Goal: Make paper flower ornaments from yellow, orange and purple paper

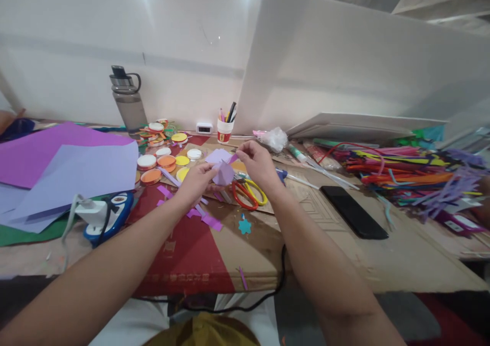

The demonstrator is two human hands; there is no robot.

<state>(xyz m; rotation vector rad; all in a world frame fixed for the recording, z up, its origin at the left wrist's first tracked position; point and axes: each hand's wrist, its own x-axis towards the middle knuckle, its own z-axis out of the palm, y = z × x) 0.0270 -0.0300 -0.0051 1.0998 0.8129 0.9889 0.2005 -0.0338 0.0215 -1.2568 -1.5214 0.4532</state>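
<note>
A lilac paper disc [224, 174] is pinched at its left edge between the thumb and fingers of my left hand [196, 183]. My right hand [257, 163] is closed on a small purple paper strip [233, 158], just above the disc's right side. I cannot tell whether strip and disc touch. Beneath my hands lie scissors [247, 194] with red and yellow handles. Purple paper scraps [210, 221] are scattered below my left hand, and a teal flower-shaped cutout [244, 225] lies nearer to me.
Round white, orange and yellow pieces [151, 176] sit left of my hands. Purple sheets [88, 175] and a power strip [109, 217] lie farther left. A bottle [129, 108] and pen cup [225, 130] stand behind. Rightward are a phone [352, 212] and colourful pipe cleaners [406, 170].
</note>
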